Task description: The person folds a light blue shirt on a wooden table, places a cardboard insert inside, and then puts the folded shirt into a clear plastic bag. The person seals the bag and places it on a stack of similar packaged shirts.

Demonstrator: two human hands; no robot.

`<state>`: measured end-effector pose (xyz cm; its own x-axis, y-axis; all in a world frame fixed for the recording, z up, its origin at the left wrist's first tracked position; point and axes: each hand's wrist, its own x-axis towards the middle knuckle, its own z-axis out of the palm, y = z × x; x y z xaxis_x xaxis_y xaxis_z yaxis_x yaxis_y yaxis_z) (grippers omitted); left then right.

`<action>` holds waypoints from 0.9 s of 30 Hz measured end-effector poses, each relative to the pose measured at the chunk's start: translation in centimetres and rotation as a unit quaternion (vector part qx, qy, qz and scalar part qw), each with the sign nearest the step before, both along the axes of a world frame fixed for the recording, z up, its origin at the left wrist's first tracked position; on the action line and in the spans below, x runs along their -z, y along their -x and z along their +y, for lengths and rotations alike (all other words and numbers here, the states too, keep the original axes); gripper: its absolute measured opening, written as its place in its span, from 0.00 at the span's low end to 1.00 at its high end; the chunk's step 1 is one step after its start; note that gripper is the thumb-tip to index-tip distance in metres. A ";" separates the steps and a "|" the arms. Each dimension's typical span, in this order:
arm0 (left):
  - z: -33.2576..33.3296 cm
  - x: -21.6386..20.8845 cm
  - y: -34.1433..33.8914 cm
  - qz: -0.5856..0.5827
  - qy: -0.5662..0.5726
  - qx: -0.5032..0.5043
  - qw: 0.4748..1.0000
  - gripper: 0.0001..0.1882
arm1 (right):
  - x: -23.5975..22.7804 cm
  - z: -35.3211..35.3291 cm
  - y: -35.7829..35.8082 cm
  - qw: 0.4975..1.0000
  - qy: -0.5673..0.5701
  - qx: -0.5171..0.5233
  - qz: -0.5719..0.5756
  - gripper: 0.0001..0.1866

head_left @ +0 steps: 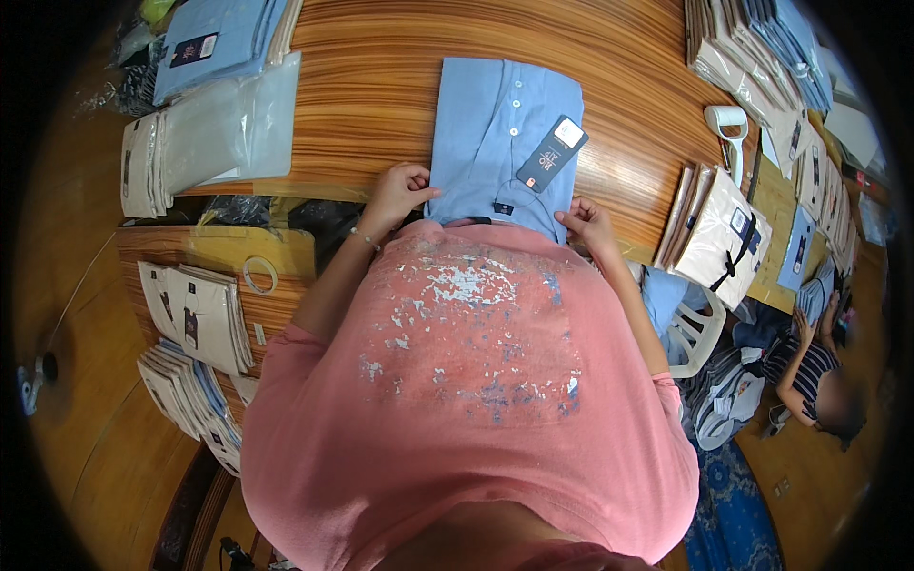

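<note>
Pale lettering (pixel 546 161) on dark tag (pixel 552 155); blue shirt (pixel 473 133) beneath.

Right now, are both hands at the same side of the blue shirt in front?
No: the left hand is at the left edge of the blue shirt, the right hand at its right edge.

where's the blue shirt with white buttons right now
In the head view, the blue shirt lies folded at upper centre on the wooden table, between the left hand and the right hand near its lower corners.
</note>
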<state>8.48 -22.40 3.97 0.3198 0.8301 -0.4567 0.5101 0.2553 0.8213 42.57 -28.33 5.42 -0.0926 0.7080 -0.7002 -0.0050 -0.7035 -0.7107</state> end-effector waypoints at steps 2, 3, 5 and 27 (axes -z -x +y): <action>-0.2 -0.4 -0.2 -0.053 0.036 -0.035 0.997 0.13 | -0.6 0.2 0.1 1.000 0.016 -0.004 0.009 0.04; -0.4 -0.3 -0.3 -0.082 0.065 -0.043 0.994 0.11 | -0.7 0.4 0.1 0.999 0.029 -0.008 0.024 0.04; -1.0 0.5 -0.4 -0.140 0.122 -0.059 0.981 0.10 | -0.6 0.4 -0.1 0.997 0.049 -0.009 0.061 0.04; -1.3 -4.8 0.0 0.191 -0.035 0.063 0.979 0.17 | 0.4 1.2 -3.6 0.938 -0.187 -0.148 -0.250 0.08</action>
